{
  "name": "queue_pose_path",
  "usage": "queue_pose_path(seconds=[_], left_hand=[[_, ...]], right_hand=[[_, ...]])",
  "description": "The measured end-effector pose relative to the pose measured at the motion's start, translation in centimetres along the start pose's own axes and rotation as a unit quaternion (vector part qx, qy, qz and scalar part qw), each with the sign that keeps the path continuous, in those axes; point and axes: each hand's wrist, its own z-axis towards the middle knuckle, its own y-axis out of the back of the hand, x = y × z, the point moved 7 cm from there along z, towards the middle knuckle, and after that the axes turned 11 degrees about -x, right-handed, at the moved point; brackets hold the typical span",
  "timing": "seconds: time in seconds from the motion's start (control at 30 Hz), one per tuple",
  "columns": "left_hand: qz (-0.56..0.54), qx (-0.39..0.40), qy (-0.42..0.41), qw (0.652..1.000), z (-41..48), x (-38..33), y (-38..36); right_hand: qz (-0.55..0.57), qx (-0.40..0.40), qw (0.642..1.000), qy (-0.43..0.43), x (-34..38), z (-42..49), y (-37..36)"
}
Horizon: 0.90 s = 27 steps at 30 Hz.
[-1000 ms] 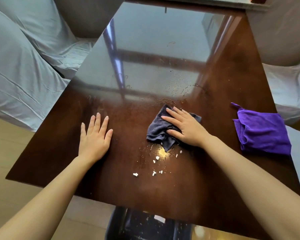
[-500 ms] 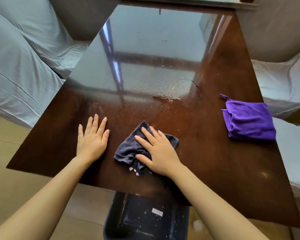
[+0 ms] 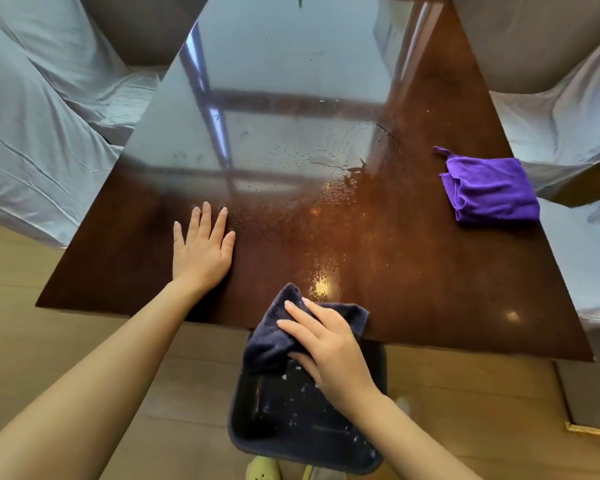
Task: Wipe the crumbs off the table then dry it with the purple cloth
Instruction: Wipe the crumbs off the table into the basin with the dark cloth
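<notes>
My right hand (image 3: 329, 348) presses a dark grey cloth (image 3: 274, 337) at the near edge of the glossy brown table (image 3: 430, 289), and the cloth hangs partly over the edge. White crumbs (image 3: 293, 386) lie in the dark bin (image 3: 257, 424) on the floor just below the edge. My left hand (image 3: 201, 247) rests flat on the table, fingers spread, holding nothing. The purple cloth (image 3: 489, 190) lies folded near the table's right edge. Water droplets (image 3: 329, 195) cover the middle of the table.
Chairs under pale covers stand to the left (image 3: 32, 133) and right (image 3: 561, 119) of the table. The floor is light wood. A yellow-green shoe (image 3: 262, 469) shows at the bottom edge, next to the bin.
My right hand has dragged the dark cloth and the crumbs from the table's middle to its near edge, and the crumbs have dropped into the bin. My left hand has stayed put.
</notes>
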Motion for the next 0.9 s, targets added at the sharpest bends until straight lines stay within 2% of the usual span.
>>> queue_pose_path(seconds=[0.2,0.33,0.4,0.53,0.63,0.77,0.9], left_hand=[[-0.001,-0.008,-0.020,1.000,-1.1,-0.2,0.1],[-0.005,-0.011,-0.023,1.000,-1.2,-0.3,0.1],[-0.005,-0.011,-0.023,1.000,-1.3,-0.3,0.2],[-0.003,-0.010,-0.022,1.000,-1.3,-0.2,0.0],[-0.001,-0.011,-0.023,1.000,-1.2,-0.2,-0.1],[-0.003,-0.018,-0.026,0.999,-1.2,-0.2,-0.1],[-0.007,-0.023,-0.026,0.999,-1.2,-0.2,-0.2]], right_hand=[[0.056,-0.056,0.997,-0.022,0.9,-2.2,2.5],[0.076,-0.124,0.989,-0.035,-0.9,0.9,6.3],[0.070,-0.134,0.987,-0.047,-3.1,3.5,7.7],[0.043,-0.071,0.992,-0.099,-8.2,6.6,7.1],[0.018,-0.043,0.990,-0.134,-9.3,6.1,5.0],[-0.028,-0.041,0.992,-0.112,-6.8,3.4,3.3],[-0.026,-0.039,0.994,-0.100,-3.1,-0.2,1.9]])
